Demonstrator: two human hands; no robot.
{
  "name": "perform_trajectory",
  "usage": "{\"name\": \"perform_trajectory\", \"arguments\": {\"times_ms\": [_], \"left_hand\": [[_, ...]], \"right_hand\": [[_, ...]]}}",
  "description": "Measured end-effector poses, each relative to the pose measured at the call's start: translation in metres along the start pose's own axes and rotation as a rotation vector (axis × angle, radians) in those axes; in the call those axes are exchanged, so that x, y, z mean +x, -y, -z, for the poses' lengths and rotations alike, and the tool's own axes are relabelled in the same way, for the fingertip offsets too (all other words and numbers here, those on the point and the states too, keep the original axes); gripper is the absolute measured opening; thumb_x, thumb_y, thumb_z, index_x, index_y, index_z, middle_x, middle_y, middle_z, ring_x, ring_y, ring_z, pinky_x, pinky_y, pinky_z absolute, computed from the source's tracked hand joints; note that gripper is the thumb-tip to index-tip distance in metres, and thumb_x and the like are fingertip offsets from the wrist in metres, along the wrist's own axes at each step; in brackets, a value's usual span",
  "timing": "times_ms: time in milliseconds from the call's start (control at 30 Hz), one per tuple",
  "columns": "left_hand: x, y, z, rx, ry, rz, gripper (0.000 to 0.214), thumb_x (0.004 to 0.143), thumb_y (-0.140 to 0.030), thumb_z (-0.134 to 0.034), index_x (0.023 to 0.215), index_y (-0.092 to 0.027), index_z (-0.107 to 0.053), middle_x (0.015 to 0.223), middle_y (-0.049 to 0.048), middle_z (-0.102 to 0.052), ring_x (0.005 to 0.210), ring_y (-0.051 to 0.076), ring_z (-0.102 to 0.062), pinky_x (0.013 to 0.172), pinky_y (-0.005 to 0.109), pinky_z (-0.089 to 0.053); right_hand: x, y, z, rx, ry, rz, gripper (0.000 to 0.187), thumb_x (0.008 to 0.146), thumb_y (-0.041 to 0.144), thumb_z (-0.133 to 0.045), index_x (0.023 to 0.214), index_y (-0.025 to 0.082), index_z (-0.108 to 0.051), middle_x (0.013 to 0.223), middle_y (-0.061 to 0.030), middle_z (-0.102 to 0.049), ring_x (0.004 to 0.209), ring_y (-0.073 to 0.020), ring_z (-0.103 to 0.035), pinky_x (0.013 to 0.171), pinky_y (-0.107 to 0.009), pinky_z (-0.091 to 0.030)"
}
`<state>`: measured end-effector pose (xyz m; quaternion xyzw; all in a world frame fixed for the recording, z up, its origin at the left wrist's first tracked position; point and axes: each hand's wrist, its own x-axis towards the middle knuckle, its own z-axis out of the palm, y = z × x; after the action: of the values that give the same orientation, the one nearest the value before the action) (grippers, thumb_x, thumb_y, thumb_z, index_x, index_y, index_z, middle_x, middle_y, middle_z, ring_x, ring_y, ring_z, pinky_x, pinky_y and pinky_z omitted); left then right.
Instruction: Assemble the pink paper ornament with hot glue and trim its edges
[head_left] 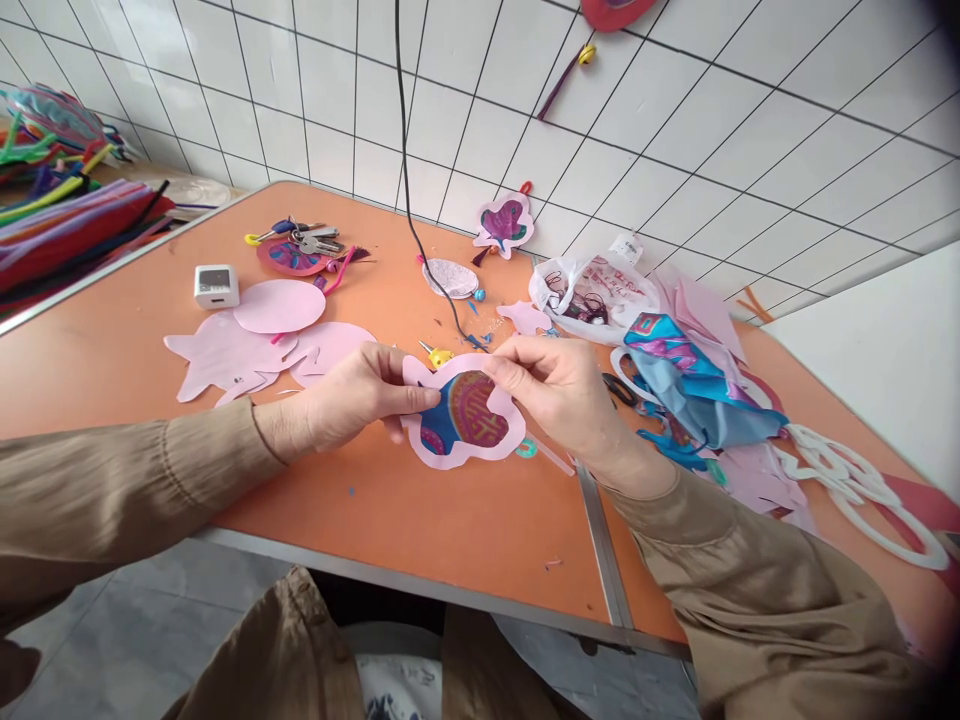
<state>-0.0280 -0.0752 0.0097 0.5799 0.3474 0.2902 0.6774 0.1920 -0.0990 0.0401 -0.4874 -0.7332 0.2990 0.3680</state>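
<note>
Between my two hands is a pink foam cutout with a wavy outline, faced with blue and magenta patterned fabric. My left hand pinches its left side, thumb on top of the fabric. At the upper right edge, my right hand grips it between thumb and fingers. The piece is tilted above the orange table. Just behind it lies a yellow-tipped glue gun, partly hidden, its black cord running up past the wall.
Pink foam shapes, a white box and keys lie left. A finished fabric charm leans on the tiled wall. Rightward are a plastic bag, blue fabric, black-handled scissors and white cutouts.
</note>
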Motion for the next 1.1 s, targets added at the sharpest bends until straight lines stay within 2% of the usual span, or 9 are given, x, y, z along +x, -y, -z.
{"name": "perform_trajectory", "arguments": {"times_ms": [133,333,433,567,633,733,833,933,1100], "left_hand": [[0.001,0.000,-0.001,-0.022,-0.016,0.007,0.015,0.072,-0.028,-0.085,0.067,-0.015,-0.078,0.065,0.0042,-0.076,0.049,0.010,-0.062,0.043,0.017,-0.049],[0.000,-0.001,-0.003,-0.036,-0.015,0.043,0.012,0.071,-0.025,-0.085,0.068,-0.014,-0.080,0.064,0.0036,-0.076,0.048,0.009,-0.062,0.046,0.016,-0.051],[0.001,-0.001,-0.004,-0.050,-0.015,0.059,0.012,0.069,-0.025,-0.085,0.067,-0.014,-0.079,0.062,0.0035,-0.075,0.050,0.010,-0.064,0.047,0.017,-0.053],[0.001,-0.002,-0.004,-0.052,-0.052,0.094,0.013,0.068,-0.025,-0.084,0.068,-0.012,-0.079,0.063,0.0051,-0.076,0.050,0.011,-0.065,0.047,0.017,-0.053],[0.000,-0.003,-0.003,-0.050,-0.058,0.107,0.013,0.068,-0.024,-0.083,0.069,-0.011,-0.079,0.063,0.0057,-0.076,0.049,0.011,-0.065,0.047,0.017,-0.053],[-0.001,-0.004,-0.004,-0.052,-0.049,0.110,0.012,0.068,-0.023,-0.083,0.069,-0.011,-0.079,0.065,0.0063,-0.077,0.051,0.012,-0.066,0.049,0.017,-0.054],[-0.001,-0.004,-0.005,-0.083,-0.057,0.115,0.012,0.069,-0.023,-0.082,0.068,-0.011,-0.079,0.066,0.0069,-0.077,0.057,0.014,-0.069,0.053,0.019,-0.056],[-0.001,-0.003,-0.005,-0.128,-0.076,0.123,0.013,0.068,-0.023,-0.083,0.066,-0.012,-0.078,0.066,0.0067,-0.076,0.058,0.014,-0.070,0.055,0.020,-0.057],[0.000,0.000,-0.003,-0.161,-0.084,0.118,0.018,0.069,-0.027,-0.085,0.067,-0.012,-0.076,0.068,0.0066,-0.076,0.061,0.015,-0.071,0.060,0.022,-0.058]], "right_hand": [[-0.001,-0.002,0.000,0.048,-0.007,-0.003,0.053,0.095,0.055,-0.061,0.056,0.020,-0.050,0.053,0.0016,-0.046,0.053,-0.0105,-0.038,0.051,-0.029,-0.030],[-0.001,0.000,-0.003,0.075,0.055,0.003,0.041,0.087,0.057,-0.071,0.075,0.019,-0.067,0.067,-0.0016,-0.063,0.060,-0.0132,-0.054,0.054,-0.028,-0.042],[0.001,0.000,-0.005,0.064,0.066,0.000,0.040,0.088,0.052,-0.070,0.067,0.018,-0.063,0.060,0.0005,-0.056,0.055,-0.0109,-0.047,0.050,-0.027,-0.036],[0.002,-0.001,-0.003,0.100,0.071,0.035,0.052,0.092,0.049,-0.063,0.054,0.020,-0.042,0.053,0.0048,-0.034,0.051,-0.0080,-0.030,0.047,-0.027,-0.024],[0.002,-0.002,-0.002,0.111,0.059,0.043,0.054,0.092,0.049,-0.064,0.053,0.020,-0.040,0.053,0.0053,-0.030,0.051,-0.0079,-0.027,0.047,-0.028,-0.022],[0.002,-0.005,-0.002,0.136,0.047,0.009,0.050,0.090,0.050,-0.068,0.055,0.020,-0.047,0.054,0.0042,-0.036,0.052,-0.0086,-0.031,0.048,-0.028,-0.024],[0.003,-0.009,-0.002,0.260,0.058,-0.046,0.058,0.091,0.061,-0.063,0.055,0.021,-0.043,0.055,0.0018,-0.042,0.053,-0.0106,-0.038,0.050,-0.029,-0.031],[0.004,-0.011,-0.001,0.321,0.086,-0.050,0.058,0.091,0.067,-0.059,0.058,0.022,-0.048,0.059,-0.0005,-0.050,0.057,-0.0131,-0.045,0.054,-0.030,-0.037],[0.003,-0.007,-0.001,0.248,0.050,-0.044,0.041,0.092,0.040,-0.060,0.058,0.021,-0.050,0.057,0.0013,-0.046,0.057,-0.0117,-0.042,0.054,-0.029,-0.034]]}}
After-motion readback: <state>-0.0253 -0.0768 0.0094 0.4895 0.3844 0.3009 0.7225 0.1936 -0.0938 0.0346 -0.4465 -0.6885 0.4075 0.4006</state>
